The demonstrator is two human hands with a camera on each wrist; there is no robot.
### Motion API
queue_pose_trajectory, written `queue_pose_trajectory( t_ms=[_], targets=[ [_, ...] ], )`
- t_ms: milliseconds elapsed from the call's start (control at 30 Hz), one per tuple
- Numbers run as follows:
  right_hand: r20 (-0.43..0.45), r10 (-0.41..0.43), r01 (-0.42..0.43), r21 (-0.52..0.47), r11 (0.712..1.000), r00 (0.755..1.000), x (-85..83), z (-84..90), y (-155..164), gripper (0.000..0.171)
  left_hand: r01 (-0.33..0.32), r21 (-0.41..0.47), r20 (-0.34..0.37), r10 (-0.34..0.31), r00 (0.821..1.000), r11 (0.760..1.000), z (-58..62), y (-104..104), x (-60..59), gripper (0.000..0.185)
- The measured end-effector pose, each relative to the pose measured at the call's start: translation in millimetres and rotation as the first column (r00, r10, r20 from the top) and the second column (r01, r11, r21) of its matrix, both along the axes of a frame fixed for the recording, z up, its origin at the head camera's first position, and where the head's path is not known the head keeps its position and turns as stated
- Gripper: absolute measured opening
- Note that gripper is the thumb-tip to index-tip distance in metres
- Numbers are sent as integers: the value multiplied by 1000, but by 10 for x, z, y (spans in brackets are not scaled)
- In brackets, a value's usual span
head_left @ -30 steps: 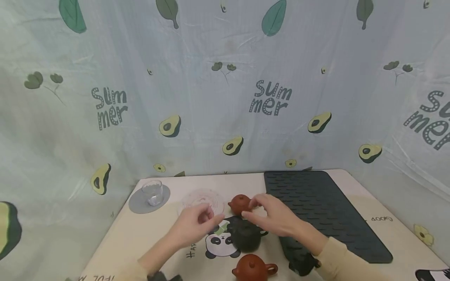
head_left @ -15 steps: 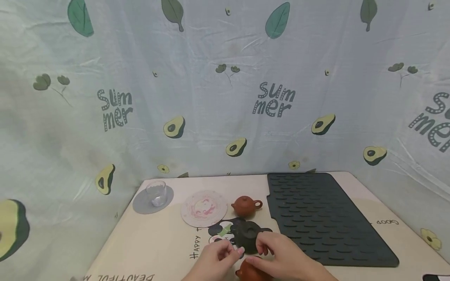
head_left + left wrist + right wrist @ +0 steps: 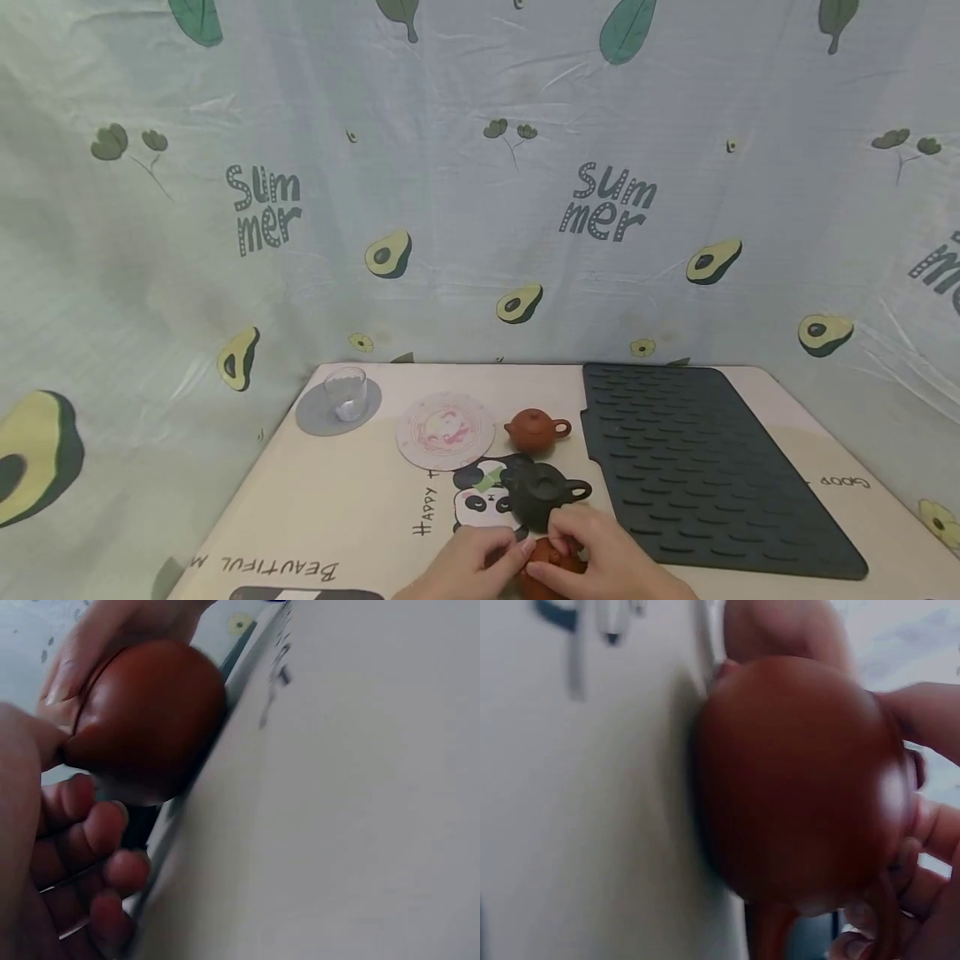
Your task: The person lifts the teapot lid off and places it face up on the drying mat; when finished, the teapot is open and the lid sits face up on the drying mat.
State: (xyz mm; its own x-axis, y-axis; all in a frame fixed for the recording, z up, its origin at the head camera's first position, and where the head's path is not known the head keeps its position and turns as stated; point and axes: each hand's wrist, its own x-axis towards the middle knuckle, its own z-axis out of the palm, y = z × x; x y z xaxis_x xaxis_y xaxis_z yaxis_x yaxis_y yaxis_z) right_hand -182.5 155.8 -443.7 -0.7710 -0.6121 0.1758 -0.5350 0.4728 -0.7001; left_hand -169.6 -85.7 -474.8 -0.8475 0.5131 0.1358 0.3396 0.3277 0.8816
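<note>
In the head view a reddish-brown teapot point(image 3: 542, 552) sits at the front of the table, partly hidden by both hands. My left hand point(image 3: 468, 562) is at its spout side, thumb and forefinger pinching the spout tip point(image 3: 69, 750); the other fingers point(image 3: 105, 829) curl loosely below. From the right, my right hand point(image 3: 603, 554) holds the top of the pot, with fingertips by the lid knob point(image 3: 916, 769) and other fingers near the handle point(image 3: 885, 915). Just beyond stands a black teapot point(image 3: 534, 498), and farther back another reddish-brown teapot point(image 3: 534, 432).
A dark ridged mat point(image 3: 697, 475) covers the table's right side. A pink patterned plate point(image 3: 420, 446) lies left of the far teapot. At the back left, a clear glass point(image 3: 347, 392) stands on a grey coaster point(image 3: 309, 415). A printed curtain point(image 3: 450, 208) hangs behind.
Both hands have come down and nearer, from around the far and black teapots to the nearest reddish-brown one, which they now hold. The head view has shifted slightly.
</note>
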Motion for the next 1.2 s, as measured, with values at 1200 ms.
queue_pose_trajectory(
  t_ms=[1200],
  targets=[
    [578,167,245,-566,787,799,-87,57,172,26,41,-13,-164,-42,986,999,-45,-40,-9,39]
  ],
)
